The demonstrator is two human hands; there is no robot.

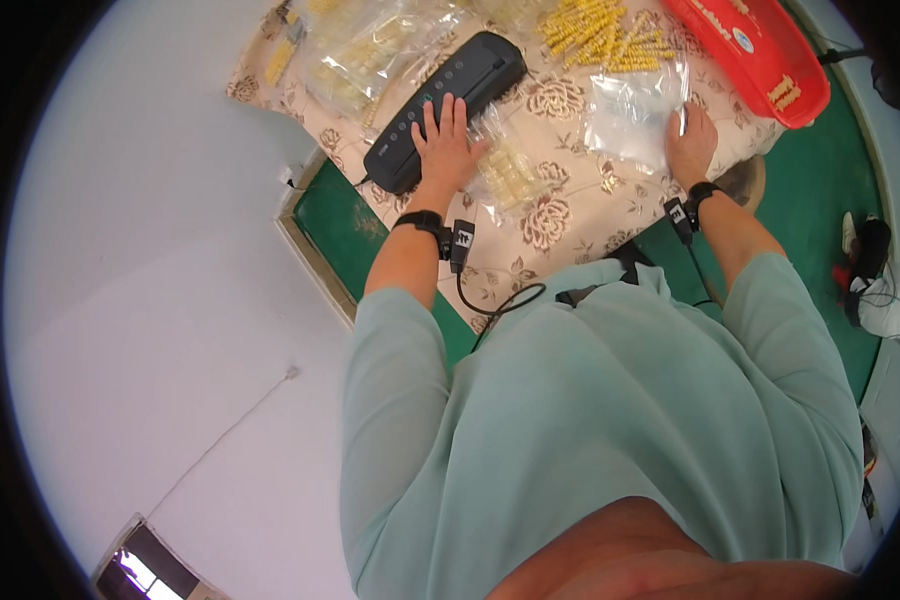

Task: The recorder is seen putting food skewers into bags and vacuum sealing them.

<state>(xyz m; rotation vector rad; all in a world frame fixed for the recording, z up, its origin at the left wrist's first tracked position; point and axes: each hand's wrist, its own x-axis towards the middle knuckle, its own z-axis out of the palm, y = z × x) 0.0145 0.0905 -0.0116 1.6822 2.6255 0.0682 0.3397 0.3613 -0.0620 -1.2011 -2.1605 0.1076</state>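
Note:
My left hand [448,150] rests with spread fingers on the near edge of a black vacuum sealer [444,112], whose small green display is lit. Beside that hand, a clear plastic bag [510,176] holding pale yellow pieces lies with its upper end against the sealer. My right hand [691,146] is at the right edge of a stack of flat clear plastic bags [634,112]; its fingertips are partly hidden, so whether it grips a bag is unclear. Yellow twisted sticks [607,34] lie in a pile beyond the stack.
A red plastic tray [765,60] with a few pale pieces stands at the back right. Filled clear bags [375,56] are heaped behind the sealer. A flowered tablecloth [487,277] covers the table. Cables hang from both wrist straps; a round stool [746,180] is partly under the table's right edge.

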